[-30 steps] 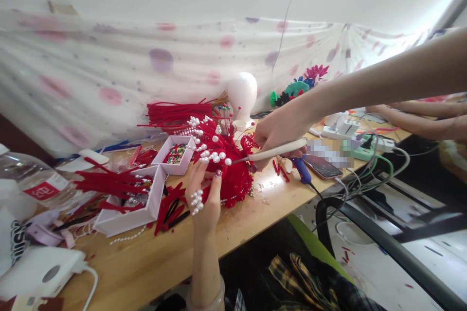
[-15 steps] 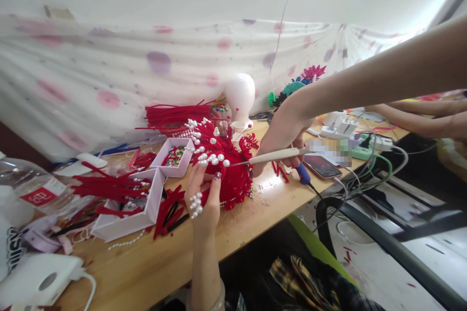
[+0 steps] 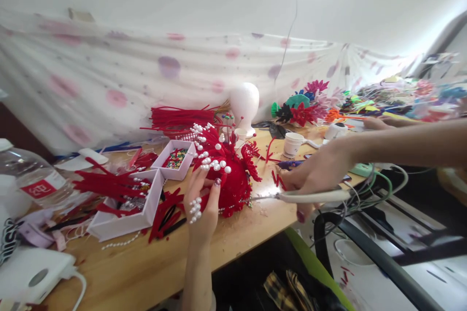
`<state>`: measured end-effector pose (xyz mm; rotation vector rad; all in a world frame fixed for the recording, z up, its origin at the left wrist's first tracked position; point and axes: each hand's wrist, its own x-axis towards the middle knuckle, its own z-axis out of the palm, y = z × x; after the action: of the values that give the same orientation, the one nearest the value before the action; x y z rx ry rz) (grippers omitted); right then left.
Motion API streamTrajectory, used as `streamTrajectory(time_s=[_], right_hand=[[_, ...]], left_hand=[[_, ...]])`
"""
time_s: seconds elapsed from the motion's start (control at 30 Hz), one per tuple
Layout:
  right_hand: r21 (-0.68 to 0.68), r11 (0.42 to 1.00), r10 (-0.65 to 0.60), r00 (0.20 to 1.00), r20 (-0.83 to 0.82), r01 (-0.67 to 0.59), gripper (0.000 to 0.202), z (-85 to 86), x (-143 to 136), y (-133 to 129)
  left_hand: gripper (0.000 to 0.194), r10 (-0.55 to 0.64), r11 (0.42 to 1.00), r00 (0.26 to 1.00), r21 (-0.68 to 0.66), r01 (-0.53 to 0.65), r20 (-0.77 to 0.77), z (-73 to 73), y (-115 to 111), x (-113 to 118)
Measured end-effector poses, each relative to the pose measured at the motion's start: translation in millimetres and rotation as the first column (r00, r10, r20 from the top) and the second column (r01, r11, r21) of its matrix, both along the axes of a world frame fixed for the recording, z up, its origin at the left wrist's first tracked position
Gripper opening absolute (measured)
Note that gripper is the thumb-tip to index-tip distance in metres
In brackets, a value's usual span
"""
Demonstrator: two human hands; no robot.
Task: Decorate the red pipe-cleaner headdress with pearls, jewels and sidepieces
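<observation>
A red velvety headpiece (image 3: 233, 185), trimmed with white pearl beads (image 3: 220, 164) and red petals, rests on the table. My left hand (image 3: 203, 201) grips its near left side, thumb and fingers closed around the edge; a pearl spray lies across this hand. To the right of the headpiece, my right hand (image 3: 310, 175) is closed around a slim pale-handled tool (image 3: 310, 197). The tool's thin metal tip points left, close to the headpiece's lower right edge. Its exact kind is unclear. A blue-handled tool (image 3: 291, 164) lies just behind my right hand, partly hidden.
At left stand a white box (image 3: 151, 206) of red stems, a small box of coloured beads (image 3: 177, 158) and a plastic bottle (image 3: 40, 180). A white foam head (image 3: 245, 107), a paper cup (image 3: 292, 145) and artificial flowers (image 3: 302, 114) stand behind. Another person's arm (image 3: 383, 123) reaches in at right.
My right hand has moved right and down with the pale-handled tool, its tip drawing away from the upper pearls. My left hand keeps its hold. The view has shifted slightly.
</observation>
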<state>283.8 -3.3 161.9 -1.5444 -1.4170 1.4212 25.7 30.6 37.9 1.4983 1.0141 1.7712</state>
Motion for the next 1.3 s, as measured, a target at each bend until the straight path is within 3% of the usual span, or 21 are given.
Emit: streamTrajectory(time_s=[0.03,0.1,0.2,0.27,0.37,0.57,0.63,0.77,0.93,1.03,1.07,1.17,1.3], right_hand=[[-0.146,0.979,0.15,0.986,0.068,-0.138,0.03,8.3,-3,-2],[-0.298,0.918,0.308,0.943,0.124,-0.26,0.009,15.4,-7,-13],[-0.358,0.891,0.32,0.945,0.066,-0.277,0.003,0.9,-5,-34],[-0.393,0.861,0.266,0.944,-0.195,-0.323,0.014,-18.9,1,-47],[-0.306,0.893,0.213,0.909,-0.359,-0.33,0.029,-46.4,11,-62],[-0.212,0.969,-0.005,0.843,-0.538,-0.129,0.021,-73.9,24,-74],[-0.184,0.978,-0.024,0.812,-0.583,-0.103,0.026,-82.4,26,-73],[-0.083,0.987,0.053,0.769,-0.637,-0.137,0.039,-105.1,26,-64],[0.001,0.986,0.146,0.849,-0.507,-0.169,0.047,-124.2,23,-57],[0.169,0.961,0.254,0.942,-0.219,-0.219,0.041,-125.4,18,-59],[0.218,0.955,0.226,0.969,-0.097,-0.201,0.04,-125.7,15,-60],[0.335,0.941,-0.011,0.987,0.161,-0.044,0.042,-129.6,3,-62],[0.406,0.906,-0.237,0.939,0.247,0.122,0.047,-137.3,-11,-59]], left_hand=[[0.019,-0.003,1.0,1.0,0.011,0.003,-0.004,0.2,0,0],[0.022,0.0,1.0,1.0,0.028,0.0,-0.01,0.7,1,-1],[0.024,0.016,0.999,1.0,0.039,-0.015,-0.015,1.6,1,-1],[0.022,0.015,0.999,0.999,0.039,-0.013,-0.033,2.7,0,-2],[0.012,0.031,0.999,0.998,0.036,-0.029,-0.061,4.4,-2,-2],[0.012,0.072,0.997,0.989,0.04,-0.067,-0.131,3.9,-5,-4],[0.016,0.078,0.997,0.985,0.011,-0.078,-0.155,2.3,-5,-4],[0.015,0.091,0.996,0.981,0.003,-0.091,-0.173,-0.3,-5,-6],[0.017,0.106,0.993,0.98,-0.027,-0.112,-0.168,1.8,-8,-5],[0.017,0.109,0.992,0.979,-0.043,-0.118,-0.17,3.8,-10,-3],[0.018,0.112,0.992,0.977,-0.042,-0.122,-0.179,4.2,-10,-3],[0.022,0.12,0.991,0.974,-0.038,-0.13,-0.192,4.4,-9,-3],[0.016,0.123,0.989,0.977,-0.061,-0.136,-0.175,4.7,-8,-3]])
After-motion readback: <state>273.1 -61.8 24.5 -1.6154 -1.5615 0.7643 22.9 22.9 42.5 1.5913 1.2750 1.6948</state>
